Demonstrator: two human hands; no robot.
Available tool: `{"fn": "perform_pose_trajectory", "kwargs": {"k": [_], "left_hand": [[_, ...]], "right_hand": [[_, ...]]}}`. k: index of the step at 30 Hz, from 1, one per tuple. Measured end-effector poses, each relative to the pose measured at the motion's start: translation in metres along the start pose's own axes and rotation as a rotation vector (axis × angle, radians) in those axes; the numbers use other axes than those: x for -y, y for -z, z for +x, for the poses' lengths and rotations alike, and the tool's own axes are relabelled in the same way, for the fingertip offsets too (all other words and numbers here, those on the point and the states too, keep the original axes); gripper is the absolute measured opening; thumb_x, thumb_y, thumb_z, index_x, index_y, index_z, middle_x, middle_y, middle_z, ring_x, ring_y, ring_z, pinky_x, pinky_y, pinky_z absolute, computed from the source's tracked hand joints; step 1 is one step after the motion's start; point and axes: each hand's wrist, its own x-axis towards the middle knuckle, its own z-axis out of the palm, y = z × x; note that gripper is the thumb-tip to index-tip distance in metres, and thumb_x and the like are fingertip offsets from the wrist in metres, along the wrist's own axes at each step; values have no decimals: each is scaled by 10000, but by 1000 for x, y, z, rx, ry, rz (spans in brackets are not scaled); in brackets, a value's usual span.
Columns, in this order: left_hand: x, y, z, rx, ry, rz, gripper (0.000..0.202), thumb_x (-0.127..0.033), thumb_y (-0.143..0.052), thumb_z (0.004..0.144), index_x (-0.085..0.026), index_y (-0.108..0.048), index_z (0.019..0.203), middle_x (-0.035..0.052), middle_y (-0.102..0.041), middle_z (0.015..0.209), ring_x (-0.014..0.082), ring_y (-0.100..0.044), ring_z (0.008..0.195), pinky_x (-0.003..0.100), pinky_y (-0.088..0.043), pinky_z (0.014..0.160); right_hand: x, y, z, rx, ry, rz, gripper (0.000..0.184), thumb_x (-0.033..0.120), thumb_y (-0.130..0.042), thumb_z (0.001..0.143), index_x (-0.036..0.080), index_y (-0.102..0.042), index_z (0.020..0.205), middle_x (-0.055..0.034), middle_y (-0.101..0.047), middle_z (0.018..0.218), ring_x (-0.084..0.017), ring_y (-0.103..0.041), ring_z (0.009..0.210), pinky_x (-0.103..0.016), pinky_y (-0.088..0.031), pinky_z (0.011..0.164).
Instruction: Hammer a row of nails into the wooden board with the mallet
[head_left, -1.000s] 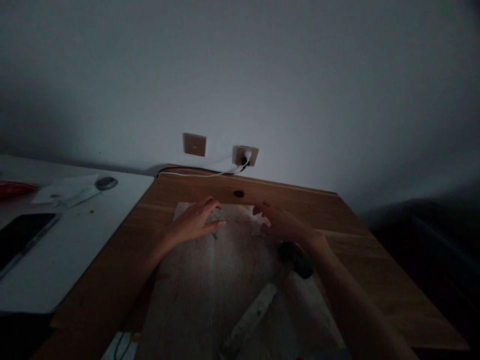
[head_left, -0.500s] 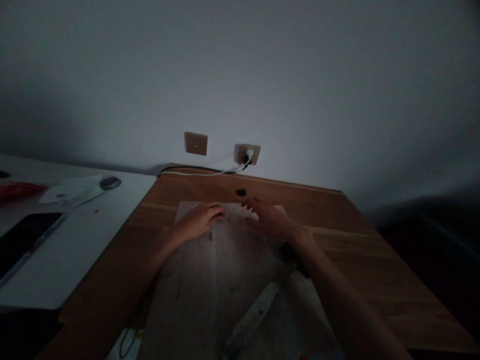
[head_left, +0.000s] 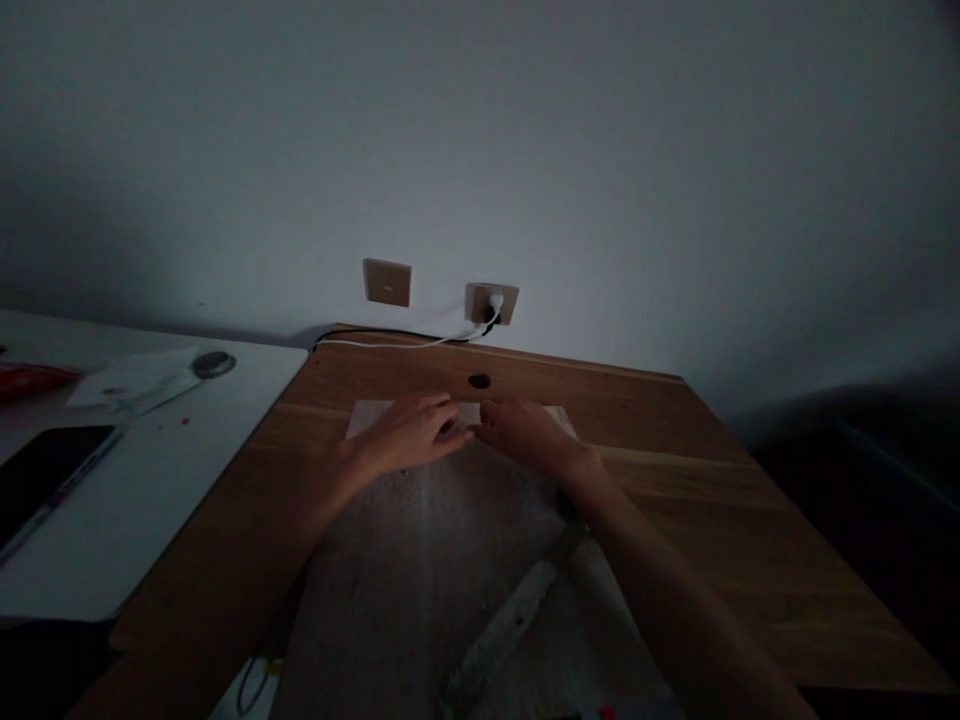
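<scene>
My left hand (head_left: 416, 430) is over the far end of a wooden board (head_left: 420, 560), its fingers curled and its thumb stretched toward the other hand. Facing it, my right hand (head_left: 525, 432) has its fingers bent inward and closed. The fingertips of both meet or nearly meet above the board; anything held between them is too small and dark to make out. A tool that looks like a hammer lies slantwise on the board, its worn pale handle (head_left: 510, 620) toward me. My right forearm hides most of its dark head.
The board rests on a brown wooden desk (head_left: 675, 500) against a wall. A socket (head_left: 504, 303) with plugs and cables (head_left: 390, 344) is behind. On the white table (head_left: 150, 500) at left are a dark flat device (head_left: 52, 470), a roll of tape (head_left: 214, 364) and papers (head_left: 142, 378).
My hands have come together over the far end of the board. The right fingers, spread before, have closed, and the left thumb now reaches to the right hand.
</scene>
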Motion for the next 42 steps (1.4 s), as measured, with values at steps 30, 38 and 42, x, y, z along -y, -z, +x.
{"fn": "perform_pose_trajectory", "kwargs": {"k": [30, 38, 42], "left_hand": [[-75, 14, -93, 102, -50, -316, 206, -200, -596, 1006, -294, -705, 1153, 27, -724, 1152, 204, -666, 1075, 364, -538, 973], [-116, -9, -83, 300, -22, -514, 453, -42, -639, 917, -320, -650, 1275, 3, -744, 1134, 183, -703, 1036, 316, -544, 950], [-99, -17, -73, 206, -25, -378, 359, -94, -592, 961, -279, -651, 1263, 40, -738, 1123, 219, -695, 1047, 365, -547, 948]], "right_hand": [[16, -66, -246, -539, -205, 144, 438, 179, -484, 1040, 376, -551, 1425, -104, -568, 1314, -273, -676, 1133, -402, -639, 869], [29, -79, -241, -480, -130, 34, 631, 122, -442, 1029, 365, -400, 1610, -104, -540, 1531, -318, -538, 1392, -482, -581, 1027], [29, -79, -226, -420, -77, -165, 633, 97, -493, 988, 322, -471, 1579, -122, -453, 1644, -388, -376, 1525, -578, -538, 1045]]}}
